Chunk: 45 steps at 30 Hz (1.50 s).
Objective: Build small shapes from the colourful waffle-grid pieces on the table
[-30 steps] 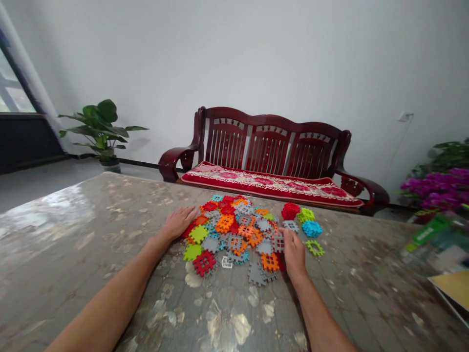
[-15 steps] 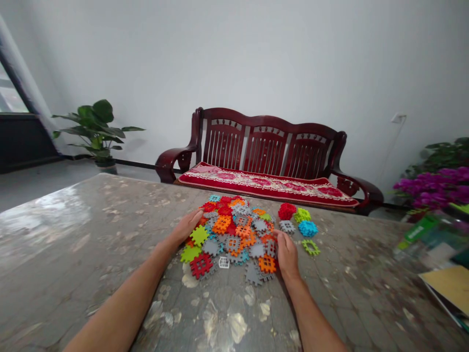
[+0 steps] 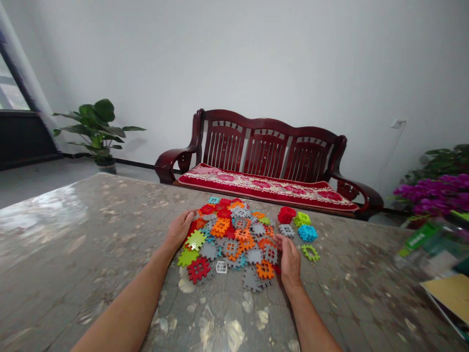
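A pile of flat notched plastic pieces (image 3: 231, 248), in red, orange, grey, lime and blue, covers the table's middle. At the pile's left edge is my left hand (image 3: 180, 229), fingers extended and pointing inward, holding nothing visible. My right hand (image 3: 290, 256) rests along the right edge, its fingers loosely extended beside a grey window piece (image 3: 270, 253). A white window frame (image 3: 221, 267) lies at the pile's front edge. To the right sit red (image 3: 286, 215), lime (image 3: 302, 219) and blue (image 3: 308, 233) clusters, a grey piece (image 3: 286, 231) and a lime ring-like piece (image 3: 310, 253).
The patterned table (image 3: 110, 230) extends left and right. A notebook (image 3: 449, 298), a blurred green-and-clear item (image 3: 417, 239) and purple flowers (image 3: 436, 193) are at the right. Behind the table stands a wooden bench (image 3: 266, 139) with a red cover; a potted plant (image 3: 98, 129) is back left.
My left hand has shifted slightly left, away from the pile's edge. My right hand has moved slightly toward me and right. The front pieces appear slightly lower and further left.
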Each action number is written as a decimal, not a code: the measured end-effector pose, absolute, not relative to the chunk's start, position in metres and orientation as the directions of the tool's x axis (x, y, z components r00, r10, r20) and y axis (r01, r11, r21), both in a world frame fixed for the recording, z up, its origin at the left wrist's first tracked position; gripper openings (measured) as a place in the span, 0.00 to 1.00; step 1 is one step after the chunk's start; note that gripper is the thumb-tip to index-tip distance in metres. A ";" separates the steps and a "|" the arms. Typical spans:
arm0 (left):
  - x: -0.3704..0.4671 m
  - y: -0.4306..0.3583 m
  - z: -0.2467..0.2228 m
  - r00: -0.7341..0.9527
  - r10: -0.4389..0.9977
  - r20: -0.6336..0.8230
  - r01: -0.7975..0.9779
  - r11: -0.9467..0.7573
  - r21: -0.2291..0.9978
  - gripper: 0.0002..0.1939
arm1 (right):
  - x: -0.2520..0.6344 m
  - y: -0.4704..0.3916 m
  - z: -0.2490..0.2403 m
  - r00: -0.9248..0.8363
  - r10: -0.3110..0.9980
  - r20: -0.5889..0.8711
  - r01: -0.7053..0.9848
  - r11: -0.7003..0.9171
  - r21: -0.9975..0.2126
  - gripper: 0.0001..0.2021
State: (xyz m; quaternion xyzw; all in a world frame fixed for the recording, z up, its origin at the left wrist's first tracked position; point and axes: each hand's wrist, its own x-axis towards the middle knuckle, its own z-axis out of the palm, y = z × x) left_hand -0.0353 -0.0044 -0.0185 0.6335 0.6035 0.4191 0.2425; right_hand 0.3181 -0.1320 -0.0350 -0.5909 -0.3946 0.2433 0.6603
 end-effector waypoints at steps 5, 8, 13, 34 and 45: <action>-0.028 -0.006 -0.005 -0.060 0.975 0.215 0.651 -0.125 0.749 0.24 | 0.317 -0.132 -0.031 0.567 0.794 0.218 0.209 0.117 -0.971 0.26; -0.027 -0.005 -0.005 -0.030 0.979 0.202 0.679 -0.128 0.723 0.22 | 0.318 -0.131 -0.024 0.514 0.830 0.219 0.255 0.096 -0.962 0.27; -0.027 -0.004 -0.008 -0.022 0.981 0.192 0.702 -0.122 0.702 0.21 | 0.325 -0.130 -0.016 0.457 0.874 0.166 0.150 0.108 -0.983 0.26; -0.026 -0.002 -0.011 0.015 0.980 0.201 0.727 -0.149 0.670 0.20 | 0.329 -0.088 -0.008 0.314 0.887 0.339 0.569 0.111 -0.815 0.15; -0.025 -0.002 -0.009 0.024 0.981 0.191 0.749 -0.145 0.647 0.19 | 0.265 -0.030 0.021 0.045 0.929 0.367 0.868 0.146 -0.474 0.17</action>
